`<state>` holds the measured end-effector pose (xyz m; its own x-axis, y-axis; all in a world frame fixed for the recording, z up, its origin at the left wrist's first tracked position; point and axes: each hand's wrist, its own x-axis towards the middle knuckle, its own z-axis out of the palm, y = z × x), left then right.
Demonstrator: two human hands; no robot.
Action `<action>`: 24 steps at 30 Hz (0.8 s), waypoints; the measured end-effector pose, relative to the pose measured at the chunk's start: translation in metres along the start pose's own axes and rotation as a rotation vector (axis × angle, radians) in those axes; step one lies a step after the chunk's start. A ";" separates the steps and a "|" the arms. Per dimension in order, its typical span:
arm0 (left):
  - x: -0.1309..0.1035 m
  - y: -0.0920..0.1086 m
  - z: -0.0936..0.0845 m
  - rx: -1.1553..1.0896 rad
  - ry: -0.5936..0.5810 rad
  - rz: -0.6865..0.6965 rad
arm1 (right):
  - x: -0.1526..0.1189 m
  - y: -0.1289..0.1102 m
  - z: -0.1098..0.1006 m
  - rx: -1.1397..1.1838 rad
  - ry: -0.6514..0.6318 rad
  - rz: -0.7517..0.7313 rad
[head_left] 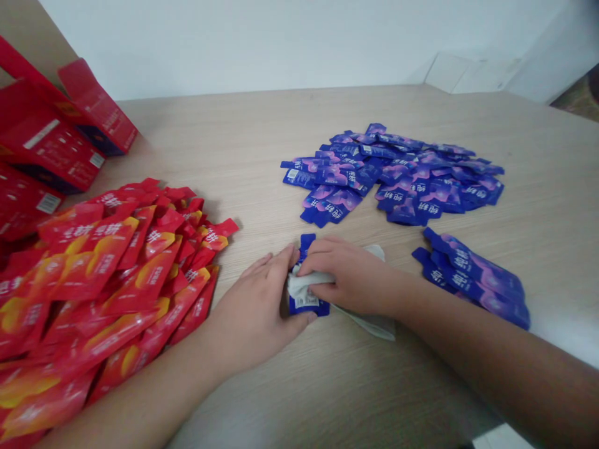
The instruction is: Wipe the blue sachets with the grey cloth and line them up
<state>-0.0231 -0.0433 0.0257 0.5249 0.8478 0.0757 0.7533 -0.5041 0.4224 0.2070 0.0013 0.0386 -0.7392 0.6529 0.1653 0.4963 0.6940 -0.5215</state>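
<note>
A blue sachet (322, 308) with a white printed label lies on the table between my two hands. My left hand (259, 305) grips it from the left, fingers along its upper side and thumb at its lower end. In my right hand (344, 274), curled fingers press a bunched white cloth (374, 323) onto the sachet's face. The rest of the cloth trails under that hand onto the table. Part of the sachet is hidden by the fingers and the cloth.
Red-orange sachets (116, 280) form a large heap at left, with red boxes (51, 137) behind. A spread pile of blue-purple sachets (421, 178) lies farther back. Several more blue sachets (477, 274) overlap beside my right forearm. A white wall (281, 43) borders the wooden table (224, 137).
</note>
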 end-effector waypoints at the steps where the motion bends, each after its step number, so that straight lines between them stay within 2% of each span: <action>1: 0.000 0.000 0.000 0.008 -0.002 -0.007 | 0.001 0.004 0.001 -0.033 0.031 0.017; 8: -0.003 -0.002 0.003 0.050 -0.014 -0.010 | 0.000 0.017 0.009 -0.139 0.174 0.089; 12: -0.003 -0.004 0.004 0.078 -0.016 0.003 | -0.009 0.011 0.003 -0.008 0.237 0.080; 14: -0.003 -0.006 0.005 0.090 -0.005 0.018 | -0.014 0.004 -0.002 0.124 0.196 0.026; 17: -0.003 -0.009 0.006 0.072 -0.002 0.039 | -0.018 -0.008 -0.006 0.301 -0.007 -0.040; 19: -0.004 -0.009 0.005 0.055 -0.013 0.043 | -0.018 -0.013 -0.006 0.311 -0.101 -0.041; 24: -0.004 -0.007 0.004 0.054 -0.025 0.037 | -0.010 -0.011 0.000 0.173 -0.057 -0.002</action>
<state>-0.0285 -0.0441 0.0187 0.5622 0.8242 0.0672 0.7529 -0.5438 0.3706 0.2093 -0.0131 0.0422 -0.7671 0.6300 0.1215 0.4129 0.6297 -0.6580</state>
